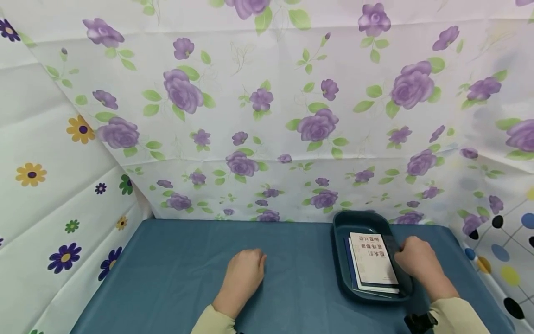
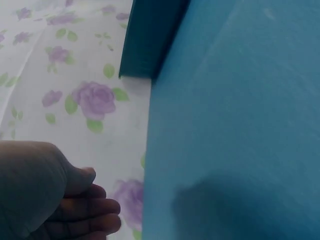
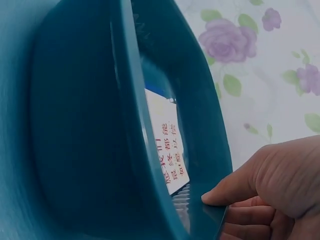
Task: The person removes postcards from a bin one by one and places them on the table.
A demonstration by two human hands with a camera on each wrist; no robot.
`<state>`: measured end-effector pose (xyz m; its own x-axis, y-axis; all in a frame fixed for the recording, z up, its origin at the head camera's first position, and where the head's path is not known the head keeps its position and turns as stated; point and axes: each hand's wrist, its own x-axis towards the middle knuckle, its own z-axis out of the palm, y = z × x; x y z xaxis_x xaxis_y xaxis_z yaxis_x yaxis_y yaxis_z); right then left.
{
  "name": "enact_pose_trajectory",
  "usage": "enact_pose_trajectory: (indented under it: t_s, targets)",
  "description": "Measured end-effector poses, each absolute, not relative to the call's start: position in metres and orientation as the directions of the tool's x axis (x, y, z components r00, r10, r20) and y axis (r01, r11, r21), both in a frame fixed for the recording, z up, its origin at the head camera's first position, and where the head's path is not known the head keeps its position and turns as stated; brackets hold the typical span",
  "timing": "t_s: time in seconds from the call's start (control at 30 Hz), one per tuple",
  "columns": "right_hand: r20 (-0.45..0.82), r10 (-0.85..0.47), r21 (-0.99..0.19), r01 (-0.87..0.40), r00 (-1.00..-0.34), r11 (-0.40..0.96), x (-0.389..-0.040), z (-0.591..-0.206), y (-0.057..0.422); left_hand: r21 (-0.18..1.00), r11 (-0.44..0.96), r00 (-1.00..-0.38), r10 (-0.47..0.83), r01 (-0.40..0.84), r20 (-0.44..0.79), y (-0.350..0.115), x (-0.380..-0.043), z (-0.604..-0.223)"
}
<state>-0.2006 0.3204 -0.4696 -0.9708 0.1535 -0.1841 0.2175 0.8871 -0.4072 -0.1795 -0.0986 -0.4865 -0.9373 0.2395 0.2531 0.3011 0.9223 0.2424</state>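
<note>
A dark teal plastic tray sits on the right part of the table, its long side running front to back. Inside lies a small stack of books; the top one is a cream book with red characters, and a blue edge shows beneath it. My right hand grips the tray's right rim; in the right wrist view the thumb lies over the rim with the fingers on the outer side. My left hand is above the table, left of the tray, fingers loosely curled and holding nothing.
A blue cloth covers the table. Behind it hangs a white curtain with purple roses. Sheets with daisies on the left and coloured dots on the right close in the sides.
</note>
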Motion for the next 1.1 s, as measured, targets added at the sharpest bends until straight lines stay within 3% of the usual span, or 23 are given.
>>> enact_pose_trajectory:
  t_s: [0.47,0.6,0.83,0.93,1.1]
  targets:
    - [-0.208,0.166,-0.410,0.240,-0.964,0.880,-0.199,-0.465,0.294,0.149,0.902,-0.863,0.324,0.405,0.387,0.001,-0.191,-0.451]
    - [-0.208,0.182,-0.384,0.251,-0.961,0.889,-0.199,-0.463,0.291,0.205,0.884,-0.879,0.340,0.419,0.334,0.043,-0.194,-0.452]
    - [-0.188,0.174,-0.302,0.225,-0.967,0.926,-0.207,-0.463,0.284,0.412,0.820,-0.916,0.377,0.398,0.134,0.103,-0.198,-0.475]
    - [-0.178,0.169,-0.301,0.217,-0.969,0.929,-0.208,-0.466,0.282,0.407,0.848,-0.936,0.347,0.341,0.060,0.120,-0.201,-0.487]
    - [-0.182,0.173,-0.327,0.225,-0.968,0.918,-0.207,-0.464,0.281,0.279,0.924,-0.962,0.274,0.261,-0.006,0.136,-0.204,-0.500]
